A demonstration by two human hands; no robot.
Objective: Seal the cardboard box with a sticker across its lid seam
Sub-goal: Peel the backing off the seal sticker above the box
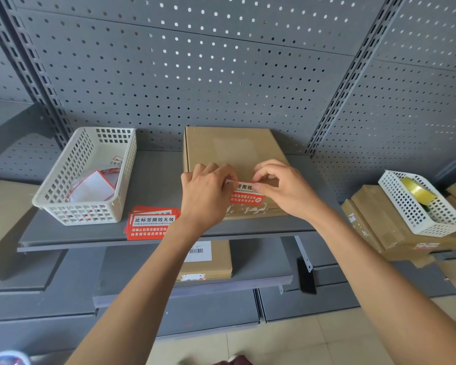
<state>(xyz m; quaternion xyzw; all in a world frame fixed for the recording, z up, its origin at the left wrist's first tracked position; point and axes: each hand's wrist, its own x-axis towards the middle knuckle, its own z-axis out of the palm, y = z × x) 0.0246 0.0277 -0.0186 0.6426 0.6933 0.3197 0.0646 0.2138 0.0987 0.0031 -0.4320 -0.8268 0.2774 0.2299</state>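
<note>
holding the red sticker (244, 194) with both pinches, left hand (204, 198) and right hand (282, 188), over the near end of the cardboard box (234, 154) (on the grey shelf (153, 180)). best to lay flat, straight across the seam, then rub down.

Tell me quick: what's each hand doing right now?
Left hand: pinching the left end of the sticker.
Right hand: pinching its right end, over the box.

Grey shelf (153, 177), cardboard box (229, 148), white basket (90, 180), red sticker stack (150, 225)
</note>
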